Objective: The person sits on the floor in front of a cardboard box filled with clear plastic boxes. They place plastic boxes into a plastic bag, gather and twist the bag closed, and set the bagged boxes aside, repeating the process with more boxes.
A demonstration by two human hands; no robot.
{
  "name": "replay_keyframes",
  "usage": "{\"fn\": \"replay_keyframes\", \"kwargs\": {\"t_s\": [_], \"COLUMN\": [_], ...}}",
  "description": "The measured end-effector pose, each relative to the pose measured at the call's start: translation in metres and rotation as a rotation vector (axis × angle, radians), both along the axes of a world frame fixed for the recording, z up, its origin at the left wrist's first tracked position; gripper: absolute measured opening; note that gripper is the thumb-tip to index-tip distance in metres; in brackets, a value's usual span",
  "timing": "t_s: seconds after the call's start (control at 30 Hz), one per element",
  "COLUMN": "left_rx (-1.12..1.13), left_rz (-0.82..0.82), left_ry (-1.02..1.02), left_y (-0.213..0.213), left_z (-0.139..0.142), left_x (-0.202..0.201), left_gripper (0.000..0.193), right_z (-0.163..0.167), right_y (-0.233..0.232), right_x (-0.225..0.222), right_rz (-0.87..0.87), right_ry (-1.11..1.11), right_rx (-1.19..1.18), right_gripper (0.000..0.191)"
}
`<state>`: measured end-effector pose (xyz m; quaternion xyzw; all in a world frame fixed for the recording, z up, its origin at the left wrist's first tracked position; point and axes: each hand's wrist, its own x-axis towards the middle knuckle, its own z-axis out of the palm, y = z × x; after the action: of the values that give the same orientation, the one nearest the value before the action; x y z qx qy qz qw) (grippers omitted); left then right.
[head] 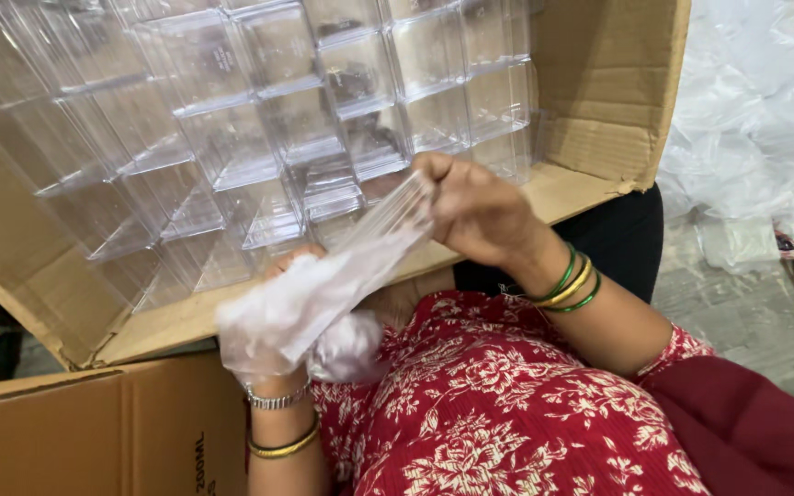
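Two hands on one clear plastic sleeve [374, 243], a long stack-shaped thing held at a slant just above my lap, in front of the open cardboard box [590, 83]. My right hand [480, 211] pinches its upper end, fingers curled tight around the top edge. My left hand [277, 317] wears a thin see-through glove and is closed around the lower end, where the plastic goes cloudy and bunched (cannot tell if that is loose film or part of the glove). Sleeve runs from lower left up to upper right between the two grips.

Right wrist has green and gold bangles [570, 283]; left wrist has a silver bracelet and a gold bangle [282, 445] lower down. Under the hands is my red floral dress [507, 404].

Just behind the sleeve, the box lies tipped toward me, filled with rows of clear square plastic cups [268, 119] nested in stacks. A second, closed brown carton [94, 432] sits at lower left, touching the open box's flap. Far right, a heap of crumpled clear plastic bags [755, 119] on the floor, well apart from my hands.
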<state>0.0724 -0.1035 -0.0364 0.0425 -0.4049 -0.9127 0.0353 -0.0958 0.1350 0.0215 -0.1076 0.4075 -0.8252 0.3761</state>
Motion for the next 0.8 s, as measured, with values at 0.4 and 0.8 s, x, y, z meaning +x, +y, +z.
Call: {"fn": "replay_keyframes", "kwargs": {"t_s": [0.4,0.8], "left_rx": [-1.163,-1.052], "left_rz": [0.796,0.662], "left_ry": [0.090,-0.092], "left_y": [0.016,-0.016], "left_z": [-0.019,-0.061], "left_x": [-0.062,-0.076], "left_gripper": [0.054,0.032], "right_z": [-0.121,-0.117], "right_y": [-0.078,-0.065], "right_x": [-0.013,-0.013], "right_rz": [-0.046,-0.322], "right_ry": [1.109,0.745], "right_rx": [0.989,0.638], "right_gripper": [0.049,0.034]}}
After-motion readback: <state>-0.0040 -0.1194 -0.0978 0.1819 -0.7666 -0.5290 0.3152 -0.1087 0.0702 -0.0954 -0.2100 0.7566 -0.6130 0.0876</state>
